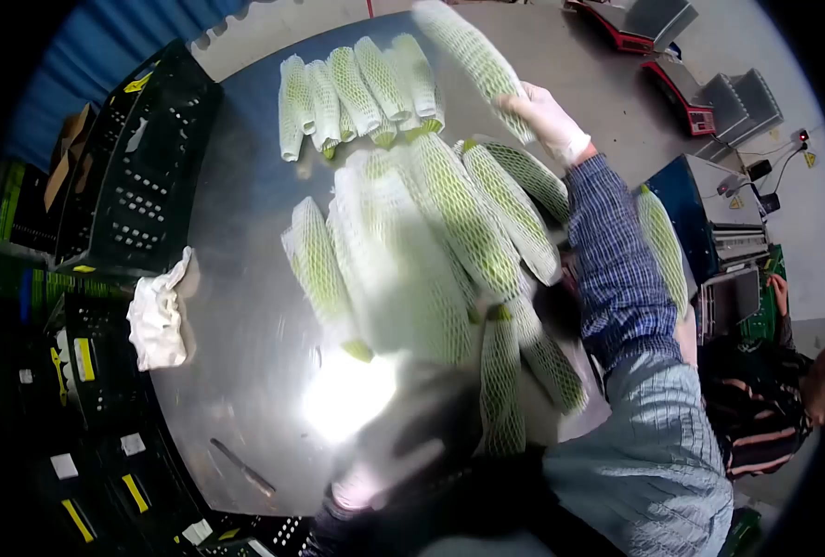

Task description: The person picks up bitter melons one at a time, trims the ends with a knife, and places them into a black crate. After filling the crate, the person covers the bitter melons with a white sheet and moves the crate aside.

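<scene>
So on the left there's a black plastic crate (pixel 143 162), all perforated walls, with a crumpled white cloth (pixel 160 320) lying near it on the desk (pixel 231 204), which is smooth brushed metal with a harsh glare spot. A slim dark tool (pixel 242 467) lies near the close edge, can't tell exactly what.

Far side has a neat row of gourds (pixel 355 88), side by side in white foam netting, bunched at the ends. My read: sleeving's done on every gourd I can make out, and that row looks like the sorted part. The left hand (pixel 358 487) is down low and blurry, so no clue whether it's open or closed.

The middle heap (pixel 463 209) is messier, long tapered gourds overlapping at odd angles, green showing through the stretchy diamond mesh. I'd guess the lining up is only partly done. The held gourd (pixel 473 60) is up over the far side of the desk, its lower end gripped by the right hand (pixel 552 121), in what looks like a thin pale glove. Hands are well apart.
</scene>
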`<state>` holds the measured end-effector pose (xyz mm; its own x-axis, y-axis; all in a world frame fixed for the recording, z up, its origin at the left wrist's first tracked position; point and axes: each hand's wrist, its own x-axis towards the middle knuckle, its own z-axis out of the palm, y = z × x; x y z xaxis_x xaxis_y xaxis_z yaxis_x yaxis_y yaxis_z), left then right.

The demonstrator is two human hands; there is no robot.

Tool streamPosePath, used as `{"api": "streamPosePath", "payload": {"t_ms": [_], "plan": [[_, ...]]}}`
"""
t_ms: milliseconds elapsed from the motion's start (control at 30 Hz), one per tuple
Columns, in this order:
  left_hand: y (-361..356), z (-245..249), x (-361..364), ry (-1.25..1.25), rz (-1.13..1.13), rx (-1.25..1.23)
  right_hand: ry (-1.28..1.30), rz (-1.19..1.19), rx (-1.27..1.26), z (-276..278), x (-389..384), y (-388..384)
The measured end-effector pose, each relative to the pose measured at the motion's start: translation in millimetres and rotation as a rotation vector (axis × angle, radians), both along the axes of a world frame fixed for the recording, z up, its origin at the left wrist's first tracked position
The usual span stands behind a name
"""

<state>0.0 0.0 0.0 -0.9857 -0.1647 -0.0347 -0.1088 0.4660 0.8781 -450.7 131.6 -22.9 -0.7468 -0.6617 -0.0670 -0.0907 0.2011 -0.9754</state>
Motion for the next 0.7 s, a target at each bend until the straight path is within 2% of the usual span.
{"api": "streamPosePath", "payload": {"t_ms": [33, 67, 100, 133, 167, 200, 233, 300, 367, 433, 500, 533, 567, 633, 700], "plan": [[0, 4, 6, -0.020, 0.005, 0.001, 0.060, 0.099, -0.015, 10, 25, 0], [-11, 15, -6, -0.029, 0.094, -0.182, 0.129, 0.180, -0.008, 18, 52, 1], [-6, 32, -2, 0.371, 0.152, -0.641, 0.400, 0.253, 0.049, 96, 105, 20], [-1, 57, -2, 0.409, 0.260, -0.903, 0.427, 0.323, 0.015, 103, 145, 28], [4, 83, -2, 0.447, 0.352, -1.173, 0.752, 0.388, -0.044, 108, 180, 37], [7, 100, -1, 0.391, 0.317, -1.187, 0.852, 0.493, 0.185, 128, 219, 48], [9, 107, -2, 0.363, 0.301, -1.216, 0.883, 0.648, 0.133, 150, 253, 52], [-8, 65, 10, 0.418, 0.204, -1.062, 1.084, 0.638, 0.193, 159, 299, 66], [0, 31, 36, 0.318, 0.196, -0.330, 0.798, 0.722, 0.021, 170, 307, 68], [35, 29, 56, 0.131, 0.340, -0.063, 0.360, 0.651, -0.203, 164, 298, 75], [56, 3, 70, 0.279, 0.319, 0.217, 0.285, 0.468, -0.496, 137, 325, 59], [64, -3, 77, 0.295, 0.301, 0.270, 0.200, 0.449, -0.507, 128, 348, 51], [73, -6, 83, 0.304, 0.281, 0.325, 0.226, 0.467, -0.551, 124, 366, 43], [79, -15, 92, 0.306, 0.255, 0.375, -0.237, 0.255, -0.530, 110, 399, 33], [82, -24, 101, 0.303, 0.252, 0.354, -0.353, 0.151, -0.631, 100, 427, 32]]}}
